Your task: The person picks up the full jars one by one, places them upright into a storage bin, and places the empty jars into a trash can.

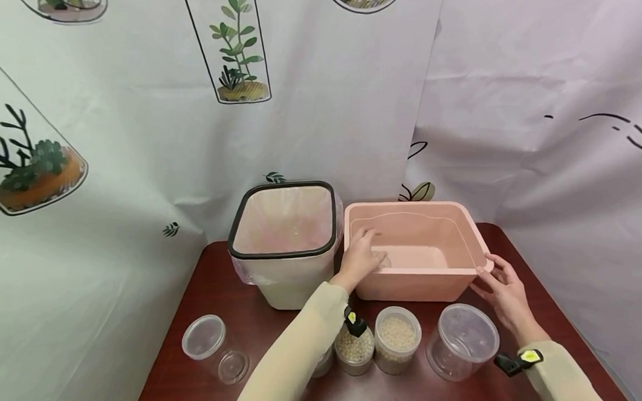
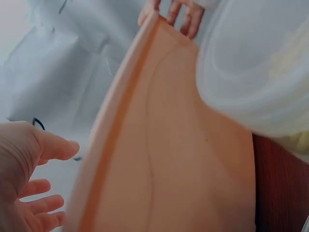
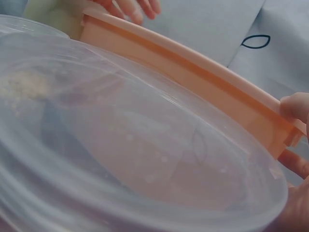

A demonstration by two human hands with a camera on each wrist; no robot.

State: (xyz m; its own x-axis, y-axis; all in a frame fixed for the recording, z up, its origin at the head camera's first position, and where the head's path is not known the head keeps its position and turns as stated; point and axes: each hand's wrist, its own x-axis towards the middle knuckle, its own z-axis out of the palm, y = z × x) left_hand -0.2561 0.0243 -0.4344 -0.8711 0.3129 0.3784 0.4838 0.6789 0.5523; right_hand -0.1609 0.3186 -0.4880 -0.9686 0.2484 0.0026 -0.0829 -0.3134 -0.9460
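Note:
A pink plastic basin (image 1: 412,286) sits at the back right of the table. My right hand (image 1: 505,291) grips its front right corner, thumb over the rim and fingers under it, as the right wrist view also shows. My left hand (image 1: 361,256) hovers over the basin's front left part, fingers loosely spread. In the left wrist view the left thumb and fingers (image 2: 43,195) stand apart from the rim with nothing between them. Something small and clear (image 1: 385,262) lies inside the basin beside that hand.
Left of the basin stands a white bin (image 1: 289,281) with a black rim and a plastic liner. In front are two lidded jars of pale beads (image 1: 397,336), another jar partly behind the left sleeve, a wide clear jar (image 1: 461,341) and a clear jar (image 1: 214,345) far left.

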